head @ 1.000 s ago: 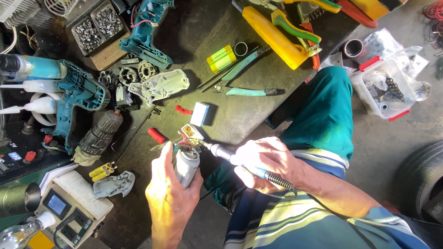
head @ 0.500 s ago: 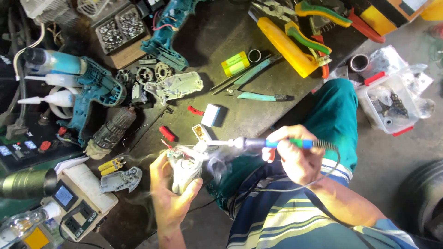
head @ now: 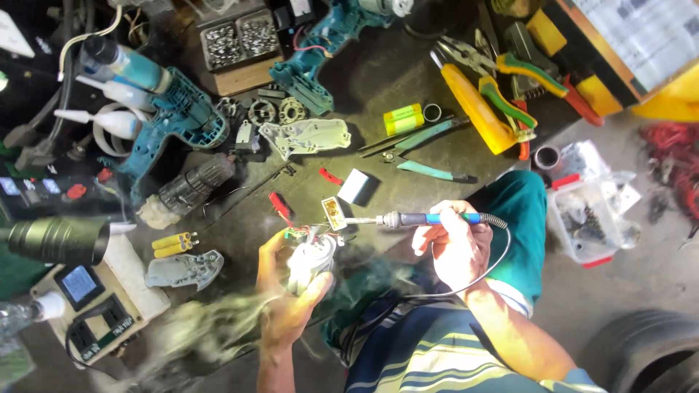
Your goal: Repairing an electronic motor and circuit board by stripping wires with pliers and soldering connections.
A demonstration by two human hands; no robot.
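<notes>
My left hand (head: 284, 291) grips a small white motor part (head: 309, 262) with red and green wires at its top, held just above the edge of the dark workbench (head: 378, 80). My right hand (head: 455, 244) holds a soldering iron (head: 415, 219) by its blue handle, pointing left. Its metal tip reaches the wires at the top of the part. Pale smoke drifts down and left below my left hand. A little tin of flux (head: 333, 213) lies open just above the tip.
A teal drill body (head: 178, 120), a motor (head: 196, 184), gears, a white housing (head: 306, 136), teal pliers (head: 426, 169) and yellow-handled tools (head: 480, 109) crowd the bench. A soldering station (head: 91, 302) sits at left. A plastic box (head: 593, 218) of parts lies on the floor at right, a tyre (head: 648, 353) below it.
The iron has swung from slanting across my lap to lying level, with its tip now on the part's wires. Smoke has spread below my left hand. The camera has moved closer.
</notes>
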